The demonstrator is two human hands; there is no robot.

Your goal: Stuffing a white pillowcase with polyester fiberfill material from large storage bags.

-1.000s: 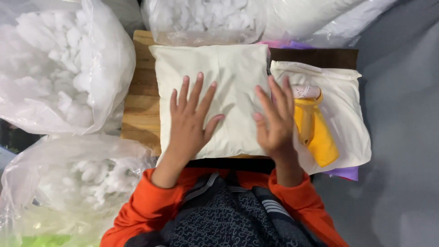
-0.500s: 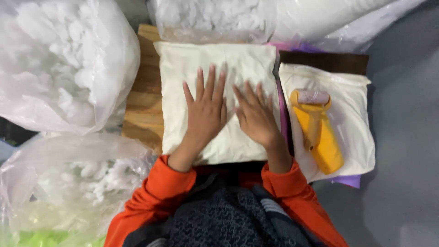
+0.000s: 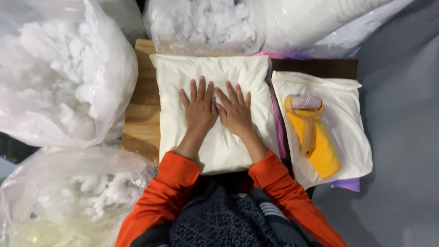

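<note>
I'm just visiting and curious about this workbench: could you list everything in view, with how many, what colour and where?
stuffed cushion: one, cream, middle of the table, under both hands
flat cushion cover: one, cream, right of the cushion
lint roller: one, yellow handle with a pale roll, lying on the flat cover
purple fabric: some, purple, showing under the flat cover and along the cushion's right edge
wooden table: one, light wood, under the cushion
bags of stuffing: three clear plastic bags of white fluff, at left, lower left and top
grey floor: right side
orange sleeves: two, bottom centre
left hand: flat, fingers spread, on the cushion
right hand: flat on the cushion, beside the left
</note>
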